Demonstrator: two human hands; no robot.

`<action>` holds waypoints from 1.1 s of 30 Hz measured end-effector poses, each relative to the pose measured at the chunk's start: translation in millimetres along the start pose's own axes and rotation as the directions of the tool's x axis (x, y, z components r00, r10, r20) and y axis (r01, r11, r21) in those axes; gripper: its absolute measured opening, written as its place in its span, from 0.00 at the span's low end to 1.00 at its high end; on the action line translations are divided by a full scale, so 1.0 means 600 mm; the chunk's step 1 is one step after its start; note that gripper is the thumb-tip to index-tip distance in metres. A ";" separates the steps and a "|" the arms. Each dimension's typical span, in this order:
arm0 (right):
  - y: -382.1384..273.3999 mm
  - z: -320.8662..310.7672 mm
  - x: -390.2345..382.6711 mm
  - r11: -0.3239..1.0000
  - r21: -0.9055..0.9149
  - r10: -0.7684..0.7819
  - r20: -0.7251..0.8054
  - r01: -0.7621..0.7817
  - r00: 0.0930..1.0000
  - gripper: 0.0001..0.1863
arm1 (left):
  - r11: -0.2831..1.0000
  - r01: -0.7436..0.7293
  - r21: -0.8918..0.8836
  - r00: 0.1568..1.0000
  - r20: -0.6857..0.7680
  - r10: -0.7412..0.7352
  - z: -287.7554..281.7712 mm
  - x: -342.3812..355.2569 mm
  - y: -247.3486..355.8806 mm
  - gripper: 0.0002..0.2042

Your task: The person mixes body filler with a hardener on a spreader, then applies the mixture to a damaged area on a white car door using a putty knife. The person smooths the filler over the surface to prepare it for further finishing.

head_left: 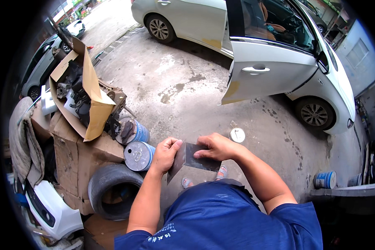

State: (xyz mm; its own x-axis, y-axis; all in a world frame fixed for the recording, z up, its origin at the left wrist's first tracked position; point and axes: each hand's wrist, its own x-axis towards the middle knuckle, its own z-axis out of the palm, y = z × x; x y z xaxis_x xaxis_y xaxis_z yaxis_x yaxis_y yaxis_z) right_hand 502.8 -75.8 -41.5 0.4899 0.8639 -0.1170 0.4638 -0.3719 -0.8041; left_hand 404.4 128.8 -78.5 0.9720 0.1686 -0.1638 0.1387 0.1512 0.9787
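Observation:
A dark grey sheet of sandpaper [202, 161] is held in front of my waist, bent along a crease into two panels. My left hand [166, 155] pinches its left panel, thumb along the top edge. Over the right panel, my right hand [214, 146] grips the top edge, with its thumb on the near face and its fingers mostly hidden behind. Beyond my hands stands a white car [275, 68] with its front door [266, 83] swung open. Yellowish patches show at the door's lower edge and on the rear door.
A small white-topped can [237, 135] stands on the concrete ahead. Left are blue-and-white drums [138, 156], a tire [114, 189], cardboard boxes [96, 104] of parts, and a white bumper piece [56, 212]. A blue can [325, 180] sits on a ledge at right.

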 end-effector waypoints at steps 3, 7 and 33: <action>0.003 0.000 -0.019 0.997 0.060 0.049 -0.037 -0.047 0.998 0.20 | 1.000 -0.015 0.007 0.995 0.095 0.014 0.001 -0.011 -0.006 0.08; 0.021 0.007 -0.047 0.984 0.149 0.123 -0.173 -0.097 0.977 0.19 | 0.977 -0.035 0.211 0.984 0.177 -0.003 0.009 -0.030 -0.006 0.06; 0.146 0.044 -0.271 0.874 0.443 0.395 -0.406 -0.201 0.824 0.20 | 0.864 0.489 0.120 0.839 0.205 -0.504 0.199 0.002 -0.080 0.14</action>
State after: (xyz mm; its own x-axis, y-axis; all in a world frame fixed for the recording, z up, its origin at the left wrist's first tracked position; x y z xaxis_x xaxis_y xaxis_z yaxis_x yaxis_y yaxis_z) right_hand 444.2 -240.0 -108.5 0.8868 0.4268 -0.1776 -0.0201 -0.3482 -0.9372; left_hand 421.5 5.4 -110.8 0.7848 -0.1346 -0.6049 0.6179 0.0962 0.7803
